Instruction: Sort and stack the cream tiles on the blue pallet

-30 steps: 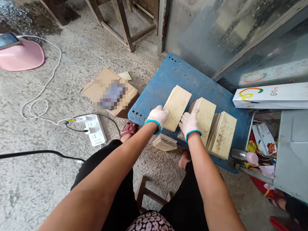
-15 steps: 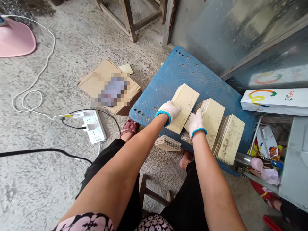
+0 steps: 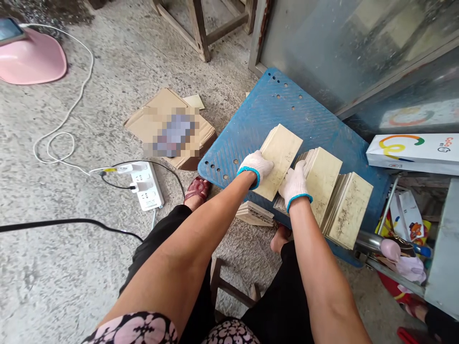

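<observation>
Both my hands wear white gloves with blue cuffs. My left hand (image 3: 258,166) and my right hand (image 3: 295,184) grip the near end of a stack of thin beige boards (image 3: 282,154), tilted up off a blue perforated platform (image 3: 265,110). Two more leaning stacks of the same boards stand to the right, one in the middle (image 3: 324,177) and one at the platform's right end (image 3: 350,209). A small pile of boards (image 3: 255,213) lies on the floor under the platform's near edge, between my feet.
A flattened cardboard box (image 3: 168,126) lies on the concrete floor to the left. A white power strip (image 3: 146,186) with cables sits nearer. A pink stool (image 3: 30,59) stands far left. A white printed box (image 3: 412,148) and a cluttered bin (image 3: 405,229) are on the right. Wooden frame legs (image 3: 201,28) stand behind.
The view has shifted slightly, so everything sits a little further right. Both hands keep the same grip on the tilted stack of boards, which seems to have been raised a little.
</observation>
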Motion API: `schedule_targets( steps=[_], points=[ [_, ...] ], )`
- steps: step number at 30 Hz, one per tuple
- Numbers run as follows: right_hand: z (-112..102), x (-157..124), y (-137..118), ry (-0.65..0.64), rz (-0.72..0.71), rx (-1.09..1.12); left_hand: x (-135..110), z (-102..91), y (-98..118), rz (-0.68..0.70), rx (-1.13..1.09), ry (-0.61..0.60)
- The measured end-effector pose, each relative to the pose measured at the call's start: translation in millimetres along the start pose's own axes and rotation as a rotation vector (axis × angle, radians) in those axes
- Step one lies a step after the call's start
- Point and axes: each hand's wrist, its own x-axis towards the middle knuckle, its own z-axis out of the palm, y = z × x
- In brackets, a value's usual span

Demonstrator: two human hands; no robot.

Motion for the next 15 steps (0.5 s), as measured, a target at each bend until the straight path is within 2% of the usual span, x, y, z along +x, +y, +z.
schedule_targets(
  steps=[9,11,15],
  points=[
    [5.4,-22.7,-18.4,-0.023,0.283,0.934,-12.2,1.7,-1.8,-0.057,-0.017,-0.003],
    [3.5,-28.9,-21.9,-0.015,0.316,1.008,-15.9,2.3,-2.3,-0.062,-0.030,0.007],
    [2.5,-37.4,-18.7,-0.015,0.324,0.973,-24.6,1.1,-3.5,-0.077,-0.031,0.008]
  ],
)
